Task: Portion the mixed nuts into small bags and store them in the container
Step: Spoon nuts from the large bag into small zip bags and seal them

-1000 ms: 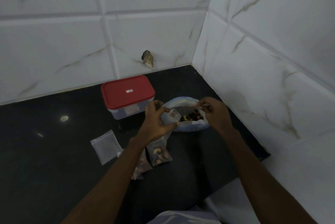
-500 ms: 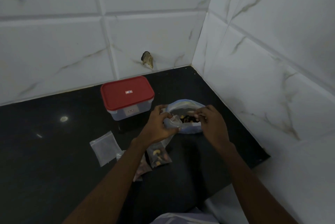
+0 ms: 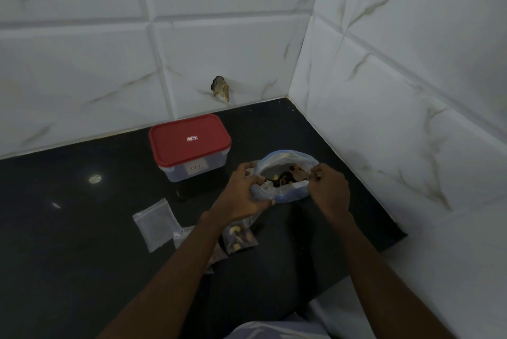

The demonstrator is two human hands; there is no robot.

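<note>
No writing can be read from here. The lid (image 3: 175,146) bears a red-and-white sticker (image 3: 192,138) at its centre; the container (image 3: 178,175) has a pale label (image 3: 195,167) at six o'clock, both illegible.

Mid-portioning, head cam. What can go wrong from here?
1. The left hand grips the small bag, its mouth crumpled; what look like nuts pinched in the right hand may miss it and scatter on the dark counter.
2. The big bag lies open and slumped; a nudge could spill it.
3. The container has its red lid on; storing needs a free hand.
</note>
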